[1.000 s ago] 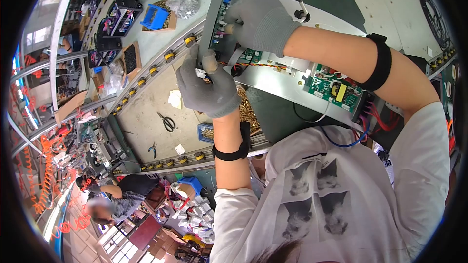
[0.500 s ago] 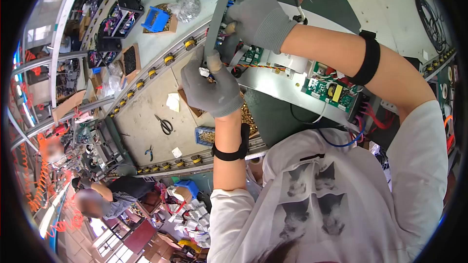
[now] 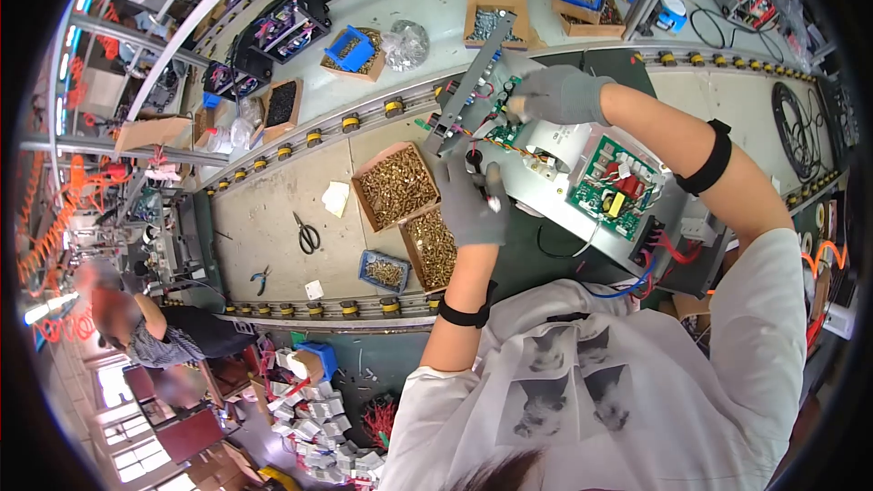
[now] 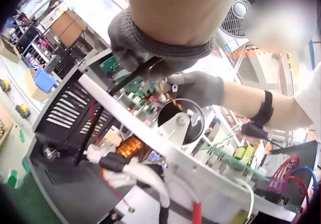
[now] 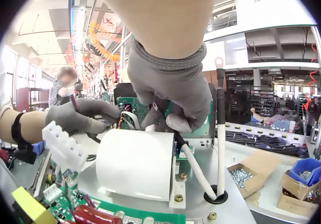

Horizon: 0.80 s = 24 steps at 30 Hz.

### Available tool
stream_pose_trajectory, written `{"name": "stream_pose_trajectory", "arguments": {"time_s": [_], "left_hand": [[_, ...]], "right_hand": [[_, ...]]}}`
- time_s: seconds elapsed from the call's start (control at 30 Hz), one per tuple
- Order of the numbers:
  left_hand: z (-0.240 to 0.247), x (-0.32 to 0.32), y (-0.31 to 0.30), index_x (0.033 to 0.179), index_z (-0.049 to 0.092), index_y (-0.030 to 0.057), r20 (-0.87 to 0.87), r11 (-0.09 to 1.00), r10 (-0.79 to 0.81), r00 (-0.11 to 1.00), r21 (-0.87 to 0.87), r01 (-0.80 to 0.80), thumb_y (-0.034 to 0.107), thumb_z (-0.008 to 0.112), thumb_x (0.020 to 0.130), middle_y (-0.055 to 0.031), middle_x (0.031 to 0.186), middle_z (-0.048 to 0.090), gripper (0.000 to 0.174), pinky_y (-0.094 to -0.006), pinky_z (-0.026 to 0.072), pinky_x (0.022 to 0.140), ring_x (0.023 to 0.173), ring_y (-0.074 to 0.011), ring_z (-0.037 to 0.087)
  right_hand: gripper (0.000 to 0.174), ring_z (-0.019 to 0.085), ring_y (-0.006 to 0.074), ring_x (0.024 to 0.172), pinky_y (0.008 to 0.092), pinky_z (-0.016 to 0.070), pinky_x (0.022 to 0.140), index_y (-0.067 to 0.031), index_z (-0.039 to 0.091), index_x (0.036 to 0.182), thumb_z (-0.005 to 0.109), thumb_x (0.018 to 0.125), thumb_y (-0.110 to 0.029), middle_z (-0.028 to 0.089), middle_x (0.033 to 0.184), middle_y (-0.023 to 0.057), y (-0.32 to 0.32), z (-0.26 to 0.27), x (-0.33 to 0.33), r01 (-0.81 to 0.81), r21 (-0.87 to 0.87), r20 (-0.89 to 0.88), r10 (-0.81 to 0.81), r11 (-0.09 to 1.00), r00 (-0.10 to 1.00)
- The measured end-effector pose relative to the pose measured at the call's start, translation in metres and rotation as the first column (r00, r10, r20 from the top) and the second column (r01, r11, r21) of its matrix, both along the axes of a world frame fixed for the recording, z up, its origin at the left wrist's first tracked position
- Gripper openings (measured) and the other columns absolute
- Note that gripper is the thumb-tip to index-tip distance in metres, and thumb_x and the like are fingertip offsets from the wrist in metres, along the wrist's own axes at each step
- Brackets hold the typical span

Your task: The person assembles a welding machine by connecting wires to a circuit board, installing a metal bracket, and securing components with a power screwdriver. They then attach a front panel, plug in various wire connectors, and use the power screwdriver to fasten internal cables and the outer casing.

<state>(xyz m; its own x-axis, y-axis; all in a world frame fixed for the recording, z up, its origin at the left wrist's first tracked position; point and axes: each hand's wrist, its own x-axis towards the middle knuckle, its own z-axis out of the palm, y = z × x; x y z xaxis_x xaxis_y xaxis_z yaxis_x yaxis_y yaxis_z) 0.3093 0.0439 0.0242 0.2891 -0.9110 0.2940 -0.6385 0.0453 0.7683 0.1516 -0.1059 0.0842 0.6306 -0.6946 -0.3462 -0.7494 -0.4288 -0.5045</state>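
Note:
My gloved left hand (image 3: pixel 475 209) is by the lower end of an upright metal panel (image 3: pixel 468 86), fingers curled round a black cable (image 4: pixel 90 133) that runs down past the panel's edge. Across the metal chassis (image 3: pixel 536 186), my gloved right hand (image 3: pixel 564 95) reaches in behind a white cylinder (image 5: pixel 135 164). Its thumb and fingers pinch the black-sleeved end of a white cable (image 5: pixel 198 171), close to a green circuit board (image 5: pixel 203 121); the fingertips partly hide that end. A second white cable (image 5: pixel 221 148) with a ring end stands upright beside the hand. Twisted coloured wires (image 3: pixel 505 143) cross the chassis between both hands.
Boxes of brass fasteners (image 3: pixel 396 186) and a small blue tray (image 3: pixel 384 271) lie left of the chassis. Scissors (image 3: pixel 306 235) and pliers (image 3: pixel 260 281) are farther left. A roller rail (image 3: pixel 350 123) runs behind. Another person (image 3: pixel 150 332) is at the far left.
The head view has swung, bringing the fastener boxes and back shelf into view. My left hand has dropped away from the panel's lower end; my right hand stays among the parts behind the panel.

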Motion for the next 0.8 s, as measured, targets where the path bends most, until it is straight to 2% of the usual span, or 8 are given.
{"name": "stream_pose_trajectory", "arguments": {"time_s": [0.07, 0.2, 0.3, 0.37, 0.47, 0.6, 0.67, 0.8], "left_hand": [[0.008, -0.001, -0.007, 0.124, 0.045, 0.0053, 0.01, 0.974, 0.023, 1.0, 0.226, -0.025, 0.018, 0.065, 0.079, -0.0194, 0.114, 0.053, 0.051, -0.0341, 0.0491, 0.066, 0.071, -0.0273, 0.062], [-0.005, 0.009, -0.017, 0.127, 0.041, 0.0118, -0.106, 0.89, -0.055, 0.993, 0.446, 0.096, 0.02, 0.069, 0.075, -0.0178, 0.11, 0.052, 0.06, -0.0381, 0.0486, 0.07, 0.072, -0.0265, 0.061], [-0.011, 0.019, -0.015, 0.112, 0.054, 0.0112, 0.087, 0.953, -0.138, 0.987, 0.283, 0.108, 0.02, 0.07, 0.073, -0.0145, 0.108, 0.051, 0.043, -0.0363, 0.0491, 0.073, 0.081, -0.0274, 0.06], [-0.005, 0.025, -0.011, 0.094, 0.063, 0.0096, 0.208, 0.959, -0.216, 0.954, 0.228, 0.167, 0.019, 0.07, 0.072, -0.0124, 0.113, 0.049, 0.026, -0.0392, 0.048, 0.079, 0.091, -0.0296, 0.057], [-0.021, 0.037, -0.007, 0.094, 0.063, 0.0113, 0.466, 0.94, -0.34, 0.817, 0.199, 0.277, 0.019, 0.07, 0.071, -0.0133, 0.113, 0.049, 0.025, -0.0417, 0.0467, 0.08, 0.095, -0.0296, 0.055], [-0.037, 0.041, -0.006, 0.089, 0.063, 0.0087, 0.397, 0.955, -0.197, 0.896, -0.131, 0.268, 0.017, 0.068, 0.071, -0.0141, 0.103, 0.054, 0.021, -0.0403, 0.0471, 0.074, 0.089, -0.0301, 0.057], [-0.042, 0.039, -0.003, 0.082, 0.062, 0.0069, -0.114, 0.948, -0.279, 0.953, -0.194, 0.255, 0.016, 0.065, 0.073, -0.0129, 0.084, 0.058, 0.013, -0.0385, 0.0465, 0.068, 0.079, -0.0299, 0.058], [-0.044, 0.033, -0.005, 0.084, 0.059, 0.0067, 0.093, 0.934, -0.226, 0.97, -0.262, 0.243, 0.016, 0.063, 0.076, -0.0098, 0.069, 0.058, 0.013, -0.0378, 0.0459, 0.062, 0.069, -0.0289, 0.058]], "right_hand": [[0.031, 0.061, 0.0253, 0.083, 0.0361, 0.0471, 0.075, -0.011, 0.068, 0.091, 0.054, 0.081, -0.037, 0.064, 0.091, 0.0107, 0.011, 0.015, 0.003, 0.052, 0.088, -0.027, -0.05, 0.995, 0.998], [0.03, 0.062, 0.0235, 0.08, 0.0345, 0.0473, 0.074, -0.0101, 0.069, 0.089, 0.064, 0.073, -0.035, 0.065, 0.079, 0.0082, 0.01, 0.017, -0.006, -0.169, 0.037, -0.095, 0.172, 0.985, 0.981], [0.032, 0.062, 0.0243, 0.085, 0.035, 0.0475, 0.076, -0.0113, 0.067, 0.101, 0.063, 0.073, -0.028, 0.066, 0.088, 0.009, 0.014, 0.018, -0.004, -0.101, 0.202, -0.01, 0.105, 0.974, 0.994], [0.042, 0.061, 0.0267, 0.092, 0.0375, 0.0481, 0.079, -0.0155, 0.061, 0.114, 0.062, 0.073, -0.023, 0.063, 0.098, 0.0093, 0.023, 0.016, 0.001, -0.067, -0.139, -0.171, 0.043, 0.988, 0.984], [0.052, 0.059, 0.0278, 0.103, 0.0386, 0.0475, 0.084, -0.0179, 0.055, 0.124, 0.061, 0.072, -0.021, 0.06, 0.111, 0.0099, 0.034, 0.025, 0.019, -0.134, -0.184, -0.386, 0.053, 0.974, 0.921], [0.052, 0.061, 0.0296, 0.099, 0.0398, 0.0487, 0.083, -0.0189, 0.055, 0.124, 0.059, 0.072, -0.02, 0.064, 0.1, 0.0112, 0.04, 0.035, 0.035, -0.08, -0.171, -0.415, 0.002, 0.982, 0.91], [0.049, 0.062, 0.0295, 0.097, 0.0401, 0.049, 0.081, -0.0182, 0.057, 0.121, 0.06, 0.072, -0.02, 0.065, 0.097, 0.0117, 0.041, 0.027, 0.038, -0.104, -0.232, -0.407, 0.001, 0.967, 0.914], [0.037, 0.062, 0.0296, 0.092, 0.0413, 0.0491, 0.076, -0.0152, 0.059, 0.111, 0.061, 0.074, -0.02, 0.064, 0.095, 0.013, 0.038, 0.004, 0.047, -0.189, -0.378, -0.468, -0.012, 0.906, 0.883]]}}
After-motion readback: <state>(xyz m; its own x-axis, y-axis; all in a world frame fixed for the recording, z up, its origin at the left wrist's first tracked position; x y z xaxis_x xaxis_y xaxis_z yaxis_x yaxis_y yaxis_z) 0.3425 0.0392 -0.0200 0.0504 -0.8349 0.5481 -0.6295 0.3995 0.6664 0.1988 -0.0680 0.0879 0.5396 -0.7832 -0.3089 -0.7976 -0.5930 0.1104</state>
